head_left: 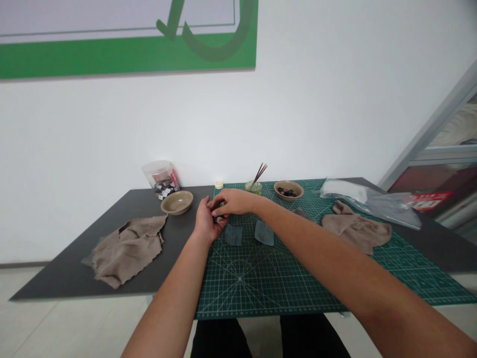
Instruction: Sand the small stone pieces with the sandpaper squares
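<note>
My left hand (pixel 209 221) is raised over the left edge of the green cutting mat (pixel 238 293), its fingers curled round a small dark piece (pixel 219 211). From the right, the fingertips of my right hand (pixel 235 201) close on that same piece, which they mostly hide, so its kind cannot be made out. Just below the hands, a grey square sheet (pixel 233 235) like sandpaper lies on the mat. A second grey sheet (pixel 264 232) is to its right, close to my right forearm.
Behind are a tan bowl (pixel 177 204), a tilted clear tub (pixel 162 179), a small jar (pixel 253 187) holding thin sticks and a bowl (pixel 288 191) of dark pieces. Brown cloths (pixel 126 248) (pixel 356 228) lie at both sides. A plastic bag (pixel 372 199) is at right, below the wall (pixel 316 99).
</note>
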